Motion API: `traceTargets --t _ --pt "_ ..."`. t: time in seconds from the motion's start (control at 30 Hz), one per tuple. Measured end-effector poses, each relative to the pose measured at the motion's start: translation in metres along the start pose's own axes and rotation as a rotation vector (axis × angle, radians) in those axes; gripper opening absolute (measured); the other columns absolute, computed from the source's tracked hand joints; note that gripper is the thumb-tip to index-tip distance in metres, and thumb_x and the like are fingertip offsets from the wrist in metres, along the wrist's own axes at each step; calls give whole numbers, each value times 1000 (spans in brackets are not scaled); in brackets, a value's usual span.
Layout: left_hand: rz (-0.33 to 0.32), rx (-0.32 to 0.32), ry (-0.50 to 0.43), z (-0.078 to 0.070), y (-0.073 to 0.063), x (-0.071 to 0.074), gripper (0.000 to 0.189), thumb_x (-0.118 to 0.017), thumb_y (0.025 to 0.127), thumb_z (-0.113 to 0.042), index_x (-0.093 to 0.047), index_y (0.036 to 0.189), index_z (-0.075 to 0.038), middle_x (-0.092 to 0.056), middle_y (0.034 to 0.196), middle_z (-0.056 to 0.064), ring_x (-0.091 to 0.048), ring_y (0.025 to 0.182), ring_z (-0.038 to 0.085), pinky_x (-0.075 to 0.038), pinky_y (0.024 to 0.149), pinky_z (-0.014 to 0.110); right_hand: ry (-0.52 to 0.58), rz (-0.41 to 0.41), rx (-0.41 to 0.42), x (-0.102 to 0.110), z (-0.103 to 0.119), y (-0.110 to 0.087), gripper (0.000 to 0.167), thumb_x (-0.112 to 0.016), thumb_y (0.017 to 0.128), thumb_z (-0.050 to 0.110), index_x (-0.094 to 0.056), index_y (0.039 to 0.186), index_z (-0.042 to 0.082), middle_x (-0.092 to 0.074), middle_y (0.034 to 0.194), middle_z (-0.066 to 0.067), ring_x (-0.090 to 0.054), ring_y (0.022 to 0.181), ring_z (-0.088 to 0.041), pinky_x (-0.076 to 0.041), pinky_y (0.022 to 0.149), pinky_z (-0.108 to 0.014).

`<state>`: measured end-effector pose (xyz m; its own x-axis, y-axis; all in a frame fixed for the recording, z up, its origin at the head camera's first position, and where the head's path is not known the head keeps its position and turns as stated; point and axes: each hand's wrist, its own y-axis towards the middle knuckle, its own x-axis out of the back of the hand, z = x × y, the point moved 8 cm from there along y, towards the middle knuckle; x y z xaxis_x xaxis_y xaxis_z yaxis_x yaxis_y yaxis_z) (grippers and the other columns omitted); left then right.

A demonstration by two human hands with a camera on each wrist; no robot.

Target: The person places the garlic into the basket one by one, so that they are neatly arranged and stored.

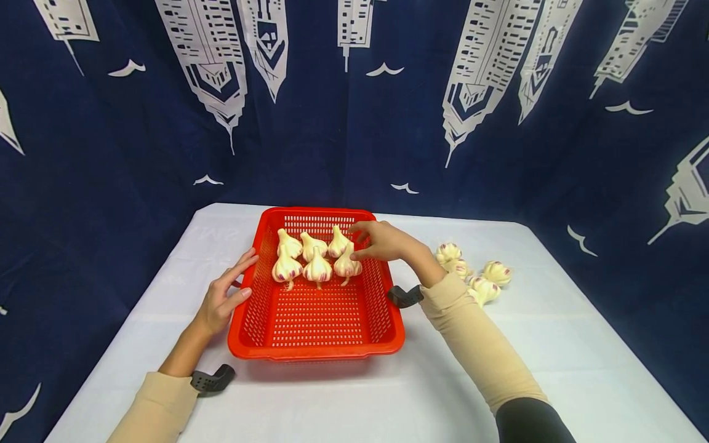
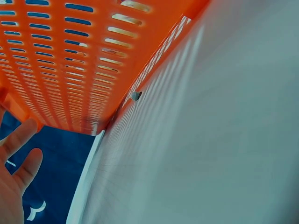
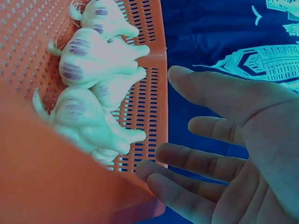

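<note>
Left hand [image 1: 221, 301], fingers spread, rests against the red basket [image 1: 316, 354]; right hand [image 1: 382, 241], parted and empty, hangs just beside the garlic bulbs [image 1: 318, 269] inside. They look light, firm, papery-slick; I'd pinch the necks.

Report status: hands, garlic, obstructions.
Left hand touching basket rim; right hand empty over basket's right side. Six garlic bulbs inside, two rows of three. Loose bulbs on table. No obstruction apparent.
</note>
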<state>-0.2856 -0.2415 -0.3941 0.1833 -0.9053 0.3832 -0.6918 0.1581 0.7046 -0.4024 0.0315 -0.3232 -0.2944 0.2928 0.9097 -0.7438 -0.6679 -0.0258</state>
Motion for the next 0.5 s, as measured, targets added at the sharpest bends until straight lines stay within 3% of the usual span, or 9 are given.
traceTargets --t 0.5 --pt "6 17 15 0 0 0 57 -52 82 -7 -54 139 1 -44 150 19 -46 126 2 -39 78 23 24 -17 -17 14 -9 -15 60 -77 85 24 -54 136 2 -67 118 -18 -67 98 -29 -56 81 -37"
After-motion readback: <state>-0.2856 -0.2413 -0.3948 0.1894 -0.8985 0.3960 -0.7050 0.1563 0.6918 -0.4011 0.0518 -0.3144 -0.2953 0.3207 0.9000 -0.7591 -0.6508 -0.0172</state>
